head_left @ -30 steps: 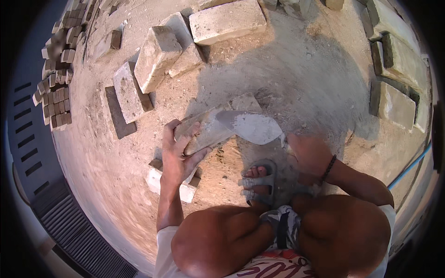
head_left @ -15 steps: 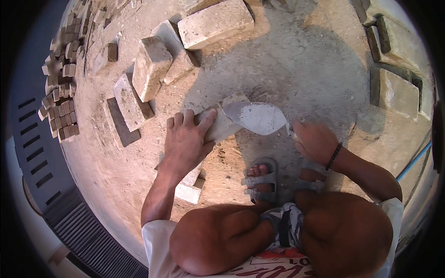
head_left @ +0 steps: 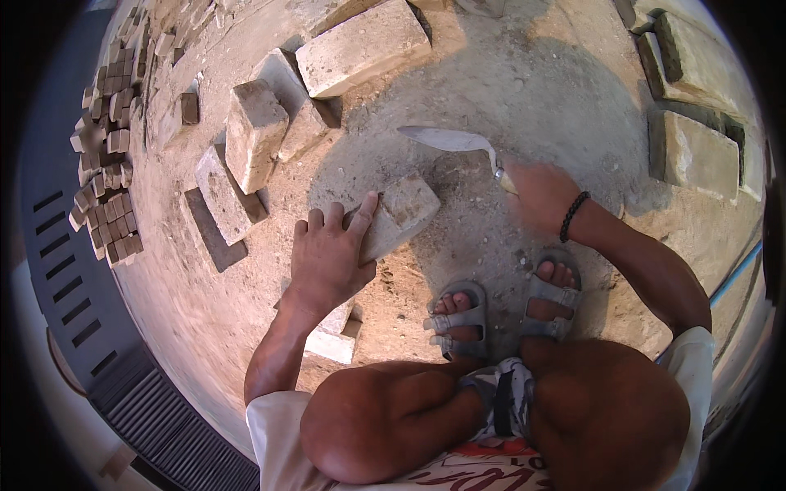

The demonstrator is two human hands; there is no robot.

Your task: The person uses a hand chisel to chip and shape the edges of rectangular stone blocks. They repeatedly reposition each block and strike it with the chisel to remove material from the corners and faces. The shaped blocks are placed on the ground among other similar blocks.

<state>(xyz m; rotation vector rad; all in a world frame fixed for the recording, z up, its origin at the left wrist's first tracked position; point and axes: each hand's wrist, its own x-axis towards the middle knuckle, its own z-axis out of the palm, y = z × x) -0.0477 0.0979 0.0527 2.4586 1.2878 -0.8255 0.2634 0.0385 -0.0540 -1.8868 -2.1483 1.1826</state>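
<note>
Left hand (head_left: pixel 332 258) is gripping a brick (head_left: pixel 397 214), fingers spread over it; right hand (head_left: pixel 542 195) is closing round a trowel (head_left: pixel 450 139), its handle hidden.

1. The brick (head_left: pixel 399 214) lies on the ground (head_left: pixel 524 90) ahead of the sandalled feet (head_left: pixel 499 307), under the left hand (head_left: pixel 327 258).
2. The trowel (head_left: pixel 454 141) is beyond the brick and to its right, held by the right hand (head_left: pixel 540 195).
3. Loose blocks (head_left: pixel 254 143) lie left of and behind the brick.
4. A stack of small bricks (head_left: pixel 106 164) sits far left.
5. More blocks (head_left: pixel 692 151) lie far right.
</note>
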